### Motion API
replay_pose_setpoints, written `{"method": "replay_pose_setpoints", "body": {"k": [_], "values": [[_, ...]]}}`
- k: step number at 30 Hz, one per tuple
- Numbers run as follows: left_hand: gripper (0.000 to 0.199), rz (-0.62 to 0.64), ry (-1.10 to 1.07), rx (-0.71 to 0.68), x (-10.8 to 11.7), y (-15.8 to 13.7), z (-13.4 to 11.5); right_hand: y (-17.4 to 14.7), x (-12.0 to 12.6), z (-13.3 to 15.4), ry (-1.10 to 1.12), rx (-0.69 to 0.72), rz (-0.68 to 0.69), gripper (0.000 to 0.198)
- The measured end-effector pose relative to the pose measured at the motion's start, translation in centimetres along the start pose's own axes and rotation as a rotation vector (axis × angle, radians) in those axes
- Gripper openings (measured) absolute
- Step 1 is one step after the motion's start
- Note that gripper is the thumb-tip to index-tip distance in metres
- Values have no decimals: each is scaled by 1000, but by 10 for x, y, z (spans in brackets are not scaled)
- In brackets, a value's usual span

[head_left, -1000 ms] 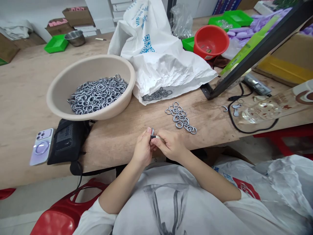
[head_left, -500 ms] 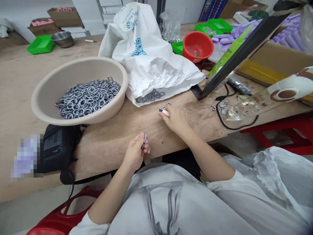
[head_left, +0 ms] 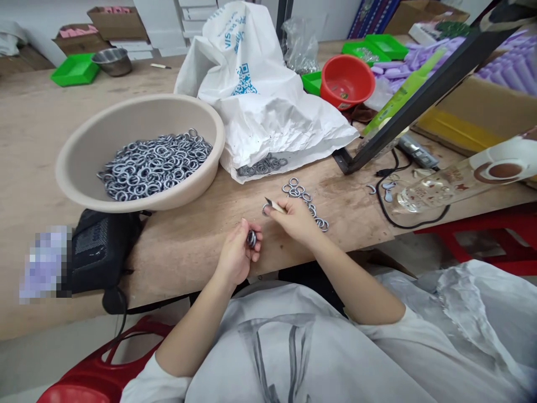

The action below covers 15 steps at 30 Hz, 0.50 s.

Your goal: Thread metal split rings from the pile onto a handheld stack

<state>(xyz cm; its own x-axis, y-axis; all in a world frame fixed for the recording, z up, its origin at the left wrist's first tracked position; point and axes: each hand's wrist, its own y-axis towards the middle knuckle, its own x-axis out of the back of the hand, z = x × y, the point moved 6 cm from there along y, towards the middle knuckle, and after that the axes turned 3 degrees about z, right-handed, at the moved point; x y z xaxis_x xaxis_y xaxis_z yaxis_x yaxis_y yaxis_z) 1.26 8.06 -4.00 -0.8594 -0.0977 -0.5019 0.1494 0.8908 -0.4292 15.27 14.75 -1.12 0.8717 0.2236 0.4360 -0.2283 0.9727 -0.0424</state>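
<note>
My left hand (head_left: 236, 252), near the table's front edge, is closed around a few grey rings (head_left: 251, 239). My right hand (head_left: 298, 219) is just to its right, gripping a small knife (head_left: 274, 206) with a pale handle and a dark pointed tip. At that hand's fingertips a single grey ring (head_left: 265, 209) shows; whether it is pinched there I cannot tell. Beside and behind the right hand, loose grey rings (head_left: 296, 190) lie scattered on the wood. A large beige basin (head_left: 67, 179) at the left holds a heap of similar rings.
A white sack (head_left: 277, 120) lies behind my hands, with rings at its mouth. A black metal post (head_left: 390, 123) slants up on the right, near a clear bottle (head_left: 440, 187) and a cable. Farther back are a red bowl (head_left: 347, 84) and green trays (head_left: 75, 71).
My right hand has moved left and a little toward me, closer to my left hand, with the knife in it. Rings on the table that it covered now show. More rings show in my left hand.
</note>
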Motion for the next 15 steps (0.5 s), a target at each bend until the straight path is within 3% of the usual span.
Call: {"method": "replay_pose_setpoints", "body": {"k": [2,5,9,12,15], "values": [[53,14,31,-35,-7,2,3,-14,-18,5,231,0,47,28],[52,33,64,-102,-14,4,4,-29,-31,9,383,5,46,22],[51,23,63,-163,-14,3,2,-37,-31,18,378,106,119,31],[51,37,72,-173,-15,-1,1,-38,-23,25,312,209,89,30],[50,78,97,-129,-19,-4,2,-38,-18,26,302,224,55,37]]}}
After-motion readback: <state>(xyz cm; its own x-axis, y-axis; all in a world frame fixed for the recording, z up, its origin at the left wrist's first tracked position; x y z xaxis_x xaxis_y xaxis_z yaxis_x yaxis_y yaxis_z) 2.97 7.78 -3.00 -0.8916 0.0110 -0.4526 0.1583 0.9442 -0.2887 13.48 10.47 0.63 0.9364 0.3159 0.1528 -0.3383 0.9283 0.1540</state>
